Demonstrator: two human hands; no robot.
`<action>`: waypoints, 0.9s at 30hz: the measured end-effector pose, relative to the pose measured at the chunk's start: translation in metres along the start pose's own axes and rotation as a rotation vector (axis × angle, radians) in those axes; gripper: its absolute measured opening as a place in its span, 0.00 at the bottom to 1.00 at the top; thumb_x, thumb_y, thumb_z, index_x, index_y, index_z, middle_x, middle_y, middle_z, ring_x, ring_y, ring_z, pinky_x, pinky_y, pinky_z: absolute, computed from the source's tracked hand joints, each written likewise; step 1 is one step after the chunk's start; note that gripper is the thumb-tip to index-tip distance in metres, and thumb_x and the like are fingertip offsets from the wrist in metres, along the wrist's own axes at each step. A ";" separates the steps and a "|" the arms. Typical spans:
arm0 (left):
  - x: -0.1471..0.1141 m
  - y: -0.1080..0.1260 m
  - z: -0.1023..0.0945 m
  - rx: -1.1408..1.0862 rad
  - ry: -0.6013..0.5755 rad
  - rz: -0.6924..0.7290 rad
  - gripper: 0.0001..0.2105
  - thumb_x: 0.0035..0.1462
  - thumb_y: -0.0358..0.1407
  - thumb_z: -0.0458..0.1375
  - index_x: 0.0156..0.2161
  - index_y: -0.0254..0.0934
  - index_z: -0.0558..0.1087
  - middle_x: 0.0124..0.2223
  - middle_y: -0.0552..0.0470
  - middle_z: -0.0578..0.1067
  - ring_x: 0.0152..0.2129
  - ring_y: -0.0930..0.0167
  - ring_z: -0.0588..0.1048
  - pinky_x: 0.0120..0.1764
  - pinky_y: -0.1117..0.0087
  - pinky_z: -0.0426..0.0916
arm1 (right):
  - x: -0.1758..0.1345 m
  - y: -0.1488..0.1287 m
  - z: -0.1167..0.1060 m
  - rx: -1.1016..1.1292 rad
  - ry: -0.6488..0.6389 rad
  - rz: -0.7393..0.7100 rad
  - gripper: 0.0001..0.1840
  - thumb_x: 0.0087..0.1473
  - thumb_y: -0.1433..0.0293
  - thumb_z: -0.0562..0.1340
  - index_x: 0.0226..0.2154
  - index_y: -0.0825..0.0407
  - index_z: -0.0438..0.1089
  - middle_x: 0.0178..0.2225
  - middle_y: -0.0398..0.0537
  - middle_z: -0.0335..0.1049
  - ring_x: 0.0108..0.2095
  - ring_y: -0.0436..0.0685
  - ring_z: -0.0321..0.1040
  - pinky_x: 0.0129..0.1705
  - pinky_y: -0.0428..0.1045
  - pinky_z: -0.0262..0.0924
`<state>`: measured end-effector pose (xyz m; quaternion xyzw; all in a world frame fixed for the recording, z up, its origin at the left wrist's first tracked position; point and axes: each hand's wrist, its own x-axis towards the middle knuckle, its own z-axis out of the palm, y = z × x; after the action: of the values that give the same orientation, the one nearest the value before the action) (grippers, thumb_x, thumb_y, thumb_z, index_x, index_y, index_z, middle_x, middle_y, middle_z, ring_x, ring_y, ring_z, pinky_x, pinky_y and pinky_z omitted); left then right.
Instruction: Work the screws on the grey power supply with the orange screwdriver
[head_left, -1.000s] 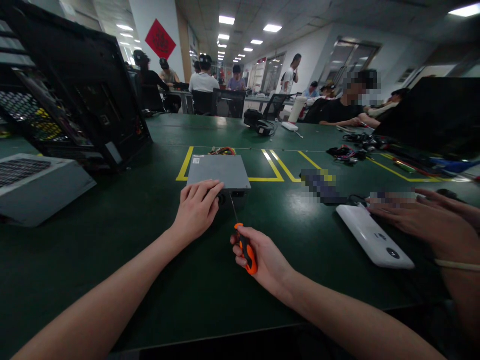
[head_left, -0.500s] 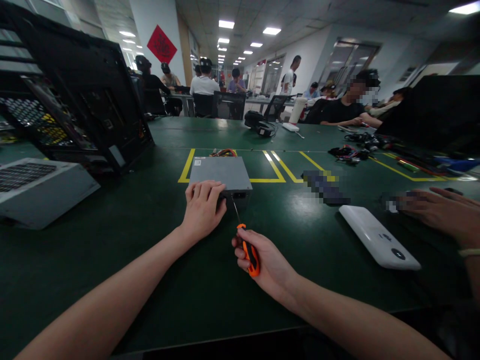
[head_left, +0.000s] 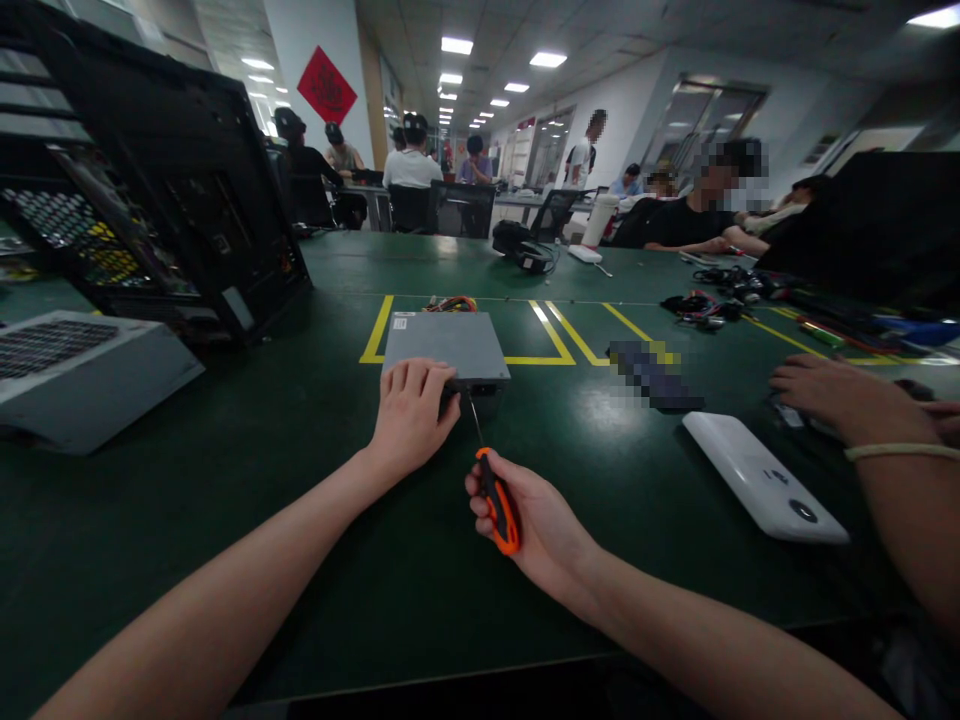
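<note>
A grey metal computer power supply (head_left: 450, 342) lies flat on the green table, with coloured wires (head_left: 453, 304) coming out behind it. My left hand (head_left: 412, 410) grips its near left corner, fingers over the top and thumb down the front side. In my right hand (head_left: 529, 505) is an orange and black screwdriver (head_left: 496, 505), its handle wrapped by my fingers. The thin shaft points up and away, its tip at the supply's front face beside my left thumb. Whatever the tip touches is too small to make out.
A black computer case (head_left: 217, 200) and a second grey power supply (head_left: 97, 380) stand on the left. To the right lie a white device (head_left: 765, 475), a blurred dark object (head_left: 652, 375) and cables (head_left: 701, 308). A co-worker's hand (head_left: 847, 400) reaches in from the right.
The screwdriver handle has turned slightly in my right hand, showing more black. My left hand keeps its hold on the power supply. The co-worker's hand and forearm have come further in from the right.
</note>
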<state>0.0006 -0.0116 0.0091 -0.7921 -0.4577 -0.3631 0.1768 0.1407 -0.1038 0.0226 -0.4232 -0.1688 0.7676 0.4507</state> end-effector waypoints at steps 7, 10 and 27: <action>0.001 0.001 -0.002 -0.015 -0.014 -0.017 0.10 0.54 0.35 0.52 0.43 0.37 0.65 0.43 0.45 0.67 0.41 0.62 0.63 0.43 0.59 0.58 | 0.000 -0.001 0.001 0.022 0.004 0.008 0.09 0.52 0.65 0.57 0.30 0.55 0.65 0.24 0.44 0.63 0.20 0.44 0.56 0.20 0.41 0.49; 0.001 0.001 -0.002 -0.020 -0.020 -0.013 0.11 0.54 0.34 0.52 0.43 0.38 0.65 0.43 0.45 0.67 0.42 0.61 0.63 0.43 0.58 0.58 | 0.000 0.000 -0.001 0.010 0.014 -0.022 0.07 0.49 0.68 0.61 0.28 0.54 0.64 0.24 0.44 0.64 0.21 0.44 0.57 0.21 0.41 0.50; 0.002 0.002 -0.003 0.015 -0.051 -0.040 0.11 0.55 0.37 0.51 0.42 0.36 0.65 0.42 0.45 0.66 0.40 0.61 0.62 0.42 0.59 0.58 | 0.000 0.000 0.001 0.011 0.033 0.040 0.15 0.56 0.63 0.52 0.31 0.57 0.68 0.24 0.46 0.63 0.21 0.45 0.58 0.22 0.42 0.53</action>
<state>0.0022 -0.0133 0.0129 -0.7906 -0.4804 -0.3426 0.1637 0.1402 -0.1035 0.0234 -0.4366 -0.1488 0.7704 0.4401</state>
